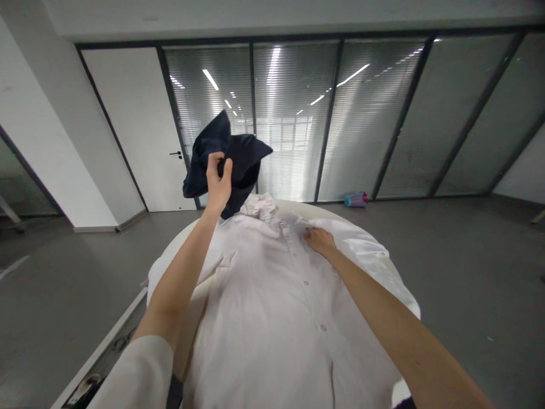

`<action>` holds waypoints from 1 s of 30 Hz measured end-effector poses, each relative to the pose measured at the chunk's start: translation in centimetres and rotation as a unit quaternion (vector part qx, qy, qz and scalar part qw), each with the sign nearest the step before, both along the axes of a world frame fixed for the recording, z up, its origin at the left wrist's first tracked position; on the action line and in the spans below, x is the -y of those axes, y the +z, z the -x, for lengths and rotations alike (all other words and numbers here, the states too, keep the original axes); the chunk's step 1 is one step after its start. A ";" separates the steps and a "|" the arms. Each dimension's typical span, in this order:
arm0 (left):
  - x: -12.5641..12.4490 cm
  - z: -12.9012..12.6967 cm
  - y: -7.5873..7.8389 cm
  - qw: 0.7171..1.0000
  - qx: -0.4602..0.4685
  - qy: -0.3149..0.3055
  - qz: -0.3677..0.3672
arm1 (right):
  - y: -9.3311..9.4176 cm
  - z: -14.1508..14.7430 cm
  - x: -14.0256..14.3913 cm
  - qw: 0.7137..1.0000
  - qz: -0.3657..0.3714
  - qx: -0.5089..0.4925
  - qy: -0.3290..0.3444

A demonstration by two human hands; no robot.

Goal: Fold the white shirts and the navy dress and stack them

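A white button-up shirt (272, 295) lies spread out on a round table (306, 210), its collar end away from me and its sleeves out to the sides. My left hand (218, 180) is raised above the left of the collar and pinches a dark navy cloth (247, 156), which hangs in folds with pointed corners. The cloth's lower end hangs down by the collar; I cannot tell whether it touches. Flat on the shirt's right chest, beside the button line, rests my right hand (320, 240) with its fingers stretched out.
Glass partitions with blinds (289, 125) and a white door (131, 125) stand behind the table. A blue and red bundle (356, 199) lies on the grey floor by the glass. At lower left a framed tray-like edge (102, 346) holds small items and cable.
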State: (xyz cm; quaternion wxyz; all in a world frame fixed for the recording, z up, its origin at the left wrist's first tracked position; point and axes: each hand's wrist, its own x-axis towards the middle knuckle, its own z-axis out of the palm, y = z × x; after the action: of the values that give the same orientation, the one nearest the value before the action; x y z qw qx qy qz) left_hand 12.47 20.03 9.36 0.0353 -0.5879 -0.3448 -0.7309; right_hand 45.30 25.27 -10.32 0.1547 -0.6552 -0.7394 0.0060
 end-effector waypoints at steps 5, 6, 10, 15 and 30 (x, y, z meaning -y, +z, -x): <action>9.4 -3.2 -1.8 0.934 -0.321 -0.091 0.125 | 1.7 -0.5 -0.2 0.994 -0.040 -0.099 0.022; 11.0 -3.4 -3.1 0.900 -0.383 -0.111 0.174 | 2.1 -0.7 -0.4 0.991 -0.042 -0.123 0.031; 15.6 -2.8 -8.5 0.772 -0.534 -0.166 0.304 | 3.6 -1.2 -0.7 0.974 -0.049 -0.211 0.071; 14.9 0.0 -10.9 0.820 -0.401 -0.165 0.374 | 5.4 -0.5 0.0 0.951 -0.036 -0.292 0.097; 10.9 2.2 -17.1 0.843 -0.122 -0.270 0.450 | 7.1 4.6 4.9 0.958 -0.130 -0.137 0.217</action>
State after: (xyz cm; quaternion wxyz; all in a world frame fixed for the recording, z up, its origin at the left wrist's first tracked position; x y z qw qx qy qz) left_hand 10.28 9.17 -7.74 -0.3898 -0.6938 -0.4560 -0.3984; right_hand 40.67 20.36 -3.25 0.3335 -0.4463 -0.8298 0.0331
